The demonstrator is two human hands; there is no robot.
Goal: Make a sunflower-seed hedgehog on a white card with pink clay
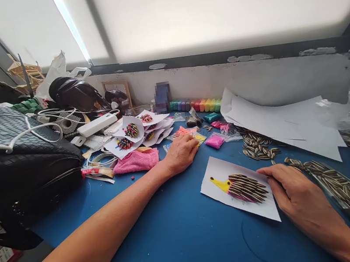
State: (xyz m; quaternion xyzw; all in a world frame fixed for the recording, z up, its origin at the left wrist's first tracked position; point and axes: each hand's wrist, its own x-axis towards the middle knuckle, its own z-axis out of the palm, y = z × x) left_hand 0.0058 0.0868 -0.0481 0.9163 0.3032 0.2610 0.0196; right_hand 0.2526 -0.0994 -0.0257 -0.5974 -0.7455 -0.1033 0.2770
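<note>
A white paper card point(210, 183) lies slightly tilted on the blue table. On it is a hedgehog point(245, 188) with a yellow clay head, dark dots for nose and eye, and rows of striped sunflower seeds as spines. My right hand point(300, 199) pinches the card's right edge between thumb and fingers. Farther back, my left hand point(181, 153) is closed, its fingers curled down on a small packet of yellow clay point(200, 138); the fingertips are partly hidden. Near it lie orange clay point(184, 131) and a packet of bright pink clay point(215, 141).
Loose sunflower seeds point(339, 184) lie right of my right hand, with more seeds point(259, 146) behind. Large white sheets point(279, 119) rest at the back right. Finished seed cards point(131, 131), a pink cloth point(136, 160) and a black bag point(18, 173) occupy the left.
</note>
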